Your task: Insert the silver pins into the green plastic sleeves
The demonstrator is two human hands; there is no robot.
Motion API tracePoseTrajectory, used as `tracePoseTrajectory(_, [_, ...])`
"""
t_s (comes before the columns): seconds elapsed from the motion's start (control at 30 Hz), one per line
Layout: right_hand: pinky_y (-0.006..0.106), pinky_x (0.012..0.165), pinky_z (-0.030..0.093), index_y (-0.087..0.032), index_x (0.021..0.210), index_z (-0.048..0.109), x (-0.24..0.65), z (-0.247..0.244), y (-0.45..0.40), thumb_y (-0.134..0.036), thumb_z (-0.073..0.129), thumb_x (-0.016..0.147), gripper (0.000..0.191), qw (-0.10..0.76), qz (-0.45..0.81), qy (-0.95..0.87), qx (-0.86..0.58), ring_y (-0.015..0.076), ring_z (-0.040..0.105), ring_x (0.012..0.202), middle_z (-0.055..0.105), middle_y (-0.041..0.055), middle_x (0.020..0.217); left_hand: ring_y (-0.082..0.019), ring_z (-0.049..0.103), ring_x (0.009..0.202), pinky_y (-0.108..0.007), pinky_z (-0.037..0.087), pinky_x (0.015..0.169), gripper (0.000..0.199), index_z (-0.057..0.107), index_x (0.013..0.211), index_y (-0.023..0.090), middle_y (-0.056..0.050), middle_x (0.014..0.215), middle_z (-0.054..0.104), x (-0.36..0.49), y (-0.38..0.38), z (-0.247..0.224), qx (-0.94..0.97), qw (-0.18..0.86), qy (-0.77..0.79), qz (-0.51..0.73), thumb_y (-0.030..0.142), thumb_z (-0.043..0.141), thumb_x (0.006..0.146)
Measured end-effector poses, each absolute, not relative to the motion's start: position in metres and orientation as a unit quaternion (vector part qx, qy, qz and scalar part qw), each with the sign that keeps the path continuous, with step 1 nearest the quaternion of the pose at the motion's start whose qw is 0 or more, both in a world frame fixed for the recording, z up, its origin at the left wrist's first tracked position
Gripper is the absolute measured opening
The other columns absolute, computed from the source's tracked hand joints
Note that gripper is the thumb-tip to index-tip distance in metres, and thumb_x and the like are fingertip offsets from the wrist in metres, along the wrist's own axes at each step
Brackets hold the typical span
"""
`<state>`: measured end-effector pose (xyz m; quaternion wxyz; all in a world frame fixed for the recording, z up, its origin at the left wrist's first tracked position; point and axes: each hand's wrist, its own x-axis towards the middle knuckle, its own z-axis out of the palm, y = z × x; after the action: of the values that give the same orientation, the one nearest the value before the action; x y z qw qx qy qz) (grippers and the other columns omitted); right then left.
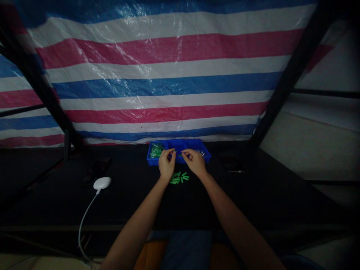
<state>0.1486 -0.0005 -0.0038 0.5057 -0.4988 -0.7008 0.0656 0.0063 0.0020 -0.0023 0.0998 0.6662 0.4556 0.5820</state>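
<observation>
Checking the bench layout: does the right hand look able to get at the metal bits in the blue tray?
Probably yes. The right hand is over the front of the blue tray, and the metal bits lie just past its fingers in the right compartment. Nothing appears to stand between them.

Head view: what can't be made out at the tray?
All head view:
Blue parts tray: middle hidden by the left hand and right hand.
Thin green piece between the hands: too small to identify.
Metal bits in the tray's right compartment: too small.
Dark objects on the black table: shadowed.
</observation>
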Motion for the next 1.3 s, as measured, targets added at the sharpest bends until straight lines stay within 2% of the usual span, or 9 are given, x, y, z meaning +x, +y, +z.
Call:
tracePoseTrajectory(0.13, [0.023, 0.053, 0.038, -0.021, 0.090, 0.067, 0.149, -0.005, 0.001, -0.030, 0.050, 0.081, 0.021, 0.484, 0.090, -0.698, -0.519, 0.0122, 0.052, 0.051, 0.063, -0.0001, 0.065, -0.011, 0.049, 0.060, -0.023, 0.039, 0.060, 0.021, 0.066, 0.096, 0.018, -0.001, 0.069, 0.055, 0.004, 0.003, -0.003, 0.670, 0.081, 0.479, 0.562, 0.028, 0.053, 0.083])
tracePoseTrajectory(0.27, [0.022, 0.052, 0.039, -0.021, 0.092, 0.065, 0.152, -0.007, 0.002, -0.028, 0.050, 0.081, 0.021, 0.440, 0.157, -0.721, -0.511, 0.0133, 0.057, 0.052, 0.062, -0.0017, 0.057, -0.012, 0.051, 0.060, -0.023, 0.038, 0.059, 0.025, 0.067, 0.098, 0.019, -0.002, 0.070, 0.059, 0.005, 0.002, -0.004, 0.683, 0.083, 0.495, 0.530, 0.033, 0.052, 0.083])
tracePoseTrajectory(0.43, [0.020, 0.050, 0.037, -0.020, 0.088, 0.067, 0.158, -0.011, 0.000, -0.027, 0.056, 0.078, 0.017, 0.359, 0.216, -0.764, -0.491, 0.0120, 0.057, 0.051, 0.063, -0.0023, 0.056, -0.010, 0.048, 0.052, -0.022, 0.035, 0.052, 0.034, 0.062, 0.109, 0.020, 0.000, 0.069, 0.061, 0.004, 0.001, -0.002, 0.664, 0.129, 0.508, 0.534, 0.037, 0.054, 0.082])
tracePoseTrajectory(0.63, [0.020, 0.051, 0.036, -0.020, 0.089, 0.071, 0.162, -0.019, -0.003, -0.024, 0.064, 0.070, 0.020, 0.270, 0.263, -0.812, -0.446, 0.0110, 0.056, 0.055, 0.065, -0.0008, 0.065, -0.009, 0.046, 0.053, -0.020, 0.036, 0.053, 0.026, 0.065, 0.089, 0.015, 0.002, 0.060, 0.054, 0.005, 0.003, 0.002, 0.636, 0.198, 0.462, 0.585, 0.035, 0.052, 0.082])
tracePoseTrajectory(0.9, [0.021, 0.052, 0.035, -0.020, 0.086, 0.073, 0.159, -0.023, 0.000, -0.023, 0.063, 0.070, 0.019, 0.257, 0.246, -0.824, -0.442, 0.0115, 0.055, 0.056, 0.065, 0.0004, 0.065, -0.009, 0.045, 0.053, -0.020, 0.036, 0.052, 0.026, 0.065, 0.087, 0.015, 0.002, 0.060, 0.053, 0.009, 0.002, -0.002, 0.649, 0.228, 0.434, 0.581, 0.036, 0.053, 0.080])
tracePoseTrajectory(1.1, [0.020, 0.049, 0.033, -0.021, 0.073, 0.073, 0.155, -0.020, -0.006, -0.024, 0.064, 0.069, 0.010, 0.284, 0.244, -0.814, -0.445, 0.0103, 0.053, 0.053, 0.064, -0.0008, 0.061, -0.009, 0.044, 0.054, -0.020, 0.035, 0.052, 0.024, 0.064, 0.087, 0.015, 0.002, 0.059, 0.050, 0.008, 0.002, -0.003, 0.652, 0.221, 0.432, 0.583, 0.035, 0.052, 0.081])
tracePoseTrajectory(1.3, [0.019, 0.048, 0.032, -0.018, 0.071, 0.069, 0.154, -0.014, -0.010, -0.026, 0.064, 0.068, 0.009, 0.309, 0.252, -0.795, -0.458, 0.0090, 0.050, 0.049, 0.059, -0.0027, 0.056, -0.009, 0.044, 0.054, -0.020, 0.036, 0.052, 0.024, 0.064, 0.087, 0.015, 0.003, 0.059, 0.049, 0.007, 0.003, -0.003, 0.646, 0.219, 0.436, 0.587, 0.035, 0.052, 0.081])
